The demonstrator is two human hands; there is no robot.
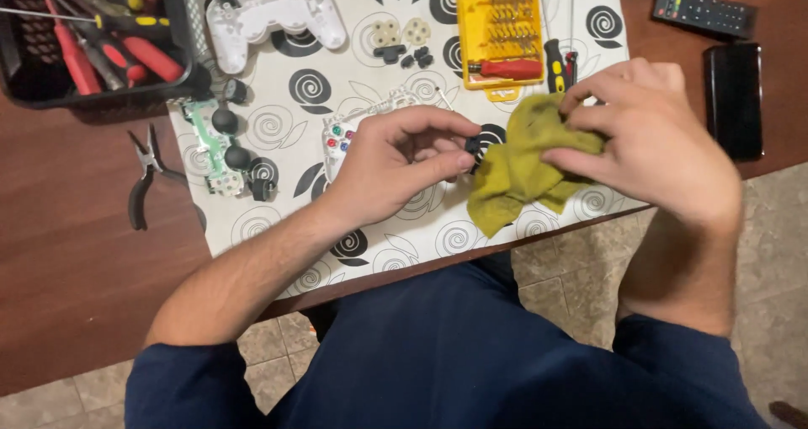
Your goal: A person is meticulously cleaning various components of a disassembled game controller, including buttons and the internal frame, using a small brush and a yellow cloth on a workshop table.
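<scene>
The left hand (391, 164) pinches a small black plastic part (473, 146) between thumb and curled fingers (438, 126), holding it just above the patterned white cloth (438, 227) that covers the brown wooden bench (67, 252). The right hand (652, 138) is clenched on a crumpled olive-yellow rag (518, 172), its fingers bunching the fabric right against the black part, so rag and part touch. Behind the left hand lies a white game-controller front shell with coloured buttons (341, 138), partly hidden by the knuckles. Farther left rests a green controller circuit board with two black thumbsticks (220, 143), and above it an empty white controller back shell (273, 15). Pale rubber button pads and small black pieces (402, 42) sit between that shell and an open yellow case of screwdriver bits (501, 29), which holds a red driver handle; a black-and-yellow screwdriver (554, 65) lies just beside the case. A black basket of red-handled tools (84, 37) stands at the far left corner, with black-handled pliers (143, 176) on the bare wood below it. At the right, a black remote control (705, 12) and a dark phone (734, 99) lie on the bench.
</scene>
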